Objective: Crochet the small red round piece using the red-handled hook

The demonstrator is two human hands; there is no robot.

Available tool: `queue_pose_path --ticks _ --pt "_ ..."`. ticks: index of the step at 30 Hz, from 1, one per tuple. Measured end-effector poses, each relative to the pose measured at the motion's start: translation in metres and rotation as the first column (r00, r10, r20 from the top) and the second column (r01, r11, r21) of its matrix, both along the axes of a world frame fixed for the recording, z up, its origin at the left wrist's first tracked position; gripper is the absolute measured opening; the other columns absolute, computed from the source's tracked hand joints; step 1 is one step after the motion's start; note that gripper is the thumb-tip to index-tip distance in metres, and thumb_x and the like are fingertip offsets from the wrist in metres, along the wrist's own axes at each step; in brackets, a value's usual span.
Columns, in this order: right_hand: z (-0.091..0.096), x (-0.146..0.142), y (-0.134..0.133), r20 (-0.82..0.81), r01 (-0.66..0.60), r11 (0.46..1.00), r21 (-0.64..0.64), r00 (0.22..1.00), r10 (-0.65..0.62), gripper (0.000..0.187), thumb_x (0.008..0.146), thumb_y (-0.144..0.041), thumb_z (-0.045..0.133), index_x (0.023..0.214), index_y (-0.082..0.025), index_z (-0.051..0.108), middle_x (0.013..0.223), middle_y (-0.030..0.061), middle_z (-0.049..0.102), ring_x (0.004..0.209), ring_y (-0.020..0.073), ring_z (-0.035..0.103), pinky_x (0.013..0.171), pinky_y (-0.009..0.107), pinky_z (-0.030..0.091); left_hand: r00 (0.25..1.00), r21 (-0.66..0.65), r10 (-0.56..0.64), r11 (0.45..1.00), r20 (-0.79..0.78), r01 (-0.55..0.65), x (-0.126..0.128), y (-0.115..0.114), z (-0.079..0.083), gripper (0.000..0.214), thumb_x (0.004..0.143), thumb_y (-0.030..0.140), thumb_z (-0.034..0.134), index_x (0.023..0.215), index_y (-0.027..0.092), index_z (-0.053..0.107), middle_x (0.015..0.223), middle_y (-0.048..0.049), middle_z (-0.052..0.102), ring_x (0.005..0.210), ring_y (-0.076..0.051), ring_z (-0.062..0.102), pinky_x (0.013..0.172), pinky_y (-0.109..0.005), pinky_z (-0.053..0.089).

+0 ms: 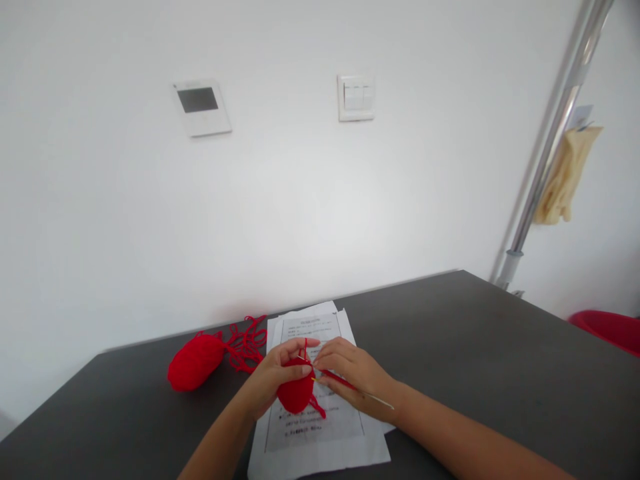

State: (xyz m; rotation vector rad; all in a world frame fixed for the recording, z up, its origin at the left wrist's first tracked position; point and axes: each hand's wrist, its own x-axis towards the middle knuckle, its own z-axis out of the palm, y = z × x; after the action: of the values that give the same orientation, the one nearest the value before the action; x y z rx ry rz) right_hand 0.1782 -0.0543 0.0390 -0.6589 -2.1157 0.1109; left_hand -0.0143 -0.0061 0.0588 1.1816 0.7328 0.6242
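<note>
My left hand (274, 375) pinches a small red crochet piece (296, 395) between thumb and fingers, and a strand of red yarn runs up over its raised index finger. A short red tail hangs from the piece's lower right. Closed around a crochet hook (373, 397) with a red grip, my right hand (350, 368) meets the piece at its upper right edge. The hook's slim metal end sticks out past the right palm. Its working tip is too small to make out clearly among the fingers. Both hands are above printed sheets of paper (320, 460).
A red yarn ball (196, 362) lies left on the dark table (450, 347), with loose tangled yarn (247, 343) beside it. Behind stands a white wall with a panel (204, 108) and a switch (356, 97). A metal pole (555, 147) and a red rounded object (607, 328) are at right.
</note>
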Motion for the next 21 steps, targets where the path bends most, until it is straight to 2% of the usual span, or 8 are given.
queue_pose_path --ticks 4,11,18,21 --pt "0.004 0.001 -0.001 0.069 0.035 0.994 0.100 0.997 -0.042 0.017 0.090 -0.019 0.051 0.106 -0.018 0.053 0.097 0.0090 0.065 0.096 0.0193 0.056 0.086 0.034 0.050 1.000 -0.026 0.006 1.000 0.025 -0.005 -0.004 0.002 0.003 0.051 0.059 0.017 0.078 0.108 0.016 0.064 0.076 -0.0028 0.065 0.064 -0.012 0.057 0.062 -0.022 0.038" --pt "0.008 -0.001 -0.005 0.068 0.039 0.989 0.142 0.997 -0.049 0.015 0.091 -0.016 0.045 0.106 -0.017 0.049 0.089 0.0088 0.065 0.086 0.0180 0.058 0.077 0.031 0.052 0.996 -0.036 0.084 0.996 0.039 -0.083 -0.010 0.005 0.010 0.050 0.056 0.017 0.079 0.104 0.014 0.067 0.073 -0.0035 0.064 0.065 -0.015 0.058 0.062 -0.024 0.040" --pt "0.005 -0.006 -0.011 -0.015 0.044 0.999 -0.016 0.999 -0.044 0.014 0.092 -0.016 0.044 0.104 -0.017 0.048 0.088 0.0084 0.062 0.082 0.0170 0.055 0.074 0.031 0.051 0.997 -0.024 0.038 0.999 0.070 -0.037 -0.015 0.009 0.008 0.050 0.059 0.015 0.077 0.108 0.014 0.067 0.068 -0.0026 0.061 0.060 -0.014 0.057 0.060 -0.026 0.042" --pt "0.005 -0.006 -0.011 0.011 0.007 1.000 0.000 1.000 -0.007 0.015 0.091 -0.015 0.045 0.106 -0.017 0.047 0.091 0.0090 0.061 0.084 0.0173 0.054 0.075 0.031 0.050 0.998 -0.038 0.045 0.998 0.054 -0.043 -0.019 0.011 0.007 0.050 0.058 0.014 0.077 0.107 0.013 0.067 0.063 -0.0012 0.060 0.055 -0.012 0.055 0.056 -0.024 0.040"
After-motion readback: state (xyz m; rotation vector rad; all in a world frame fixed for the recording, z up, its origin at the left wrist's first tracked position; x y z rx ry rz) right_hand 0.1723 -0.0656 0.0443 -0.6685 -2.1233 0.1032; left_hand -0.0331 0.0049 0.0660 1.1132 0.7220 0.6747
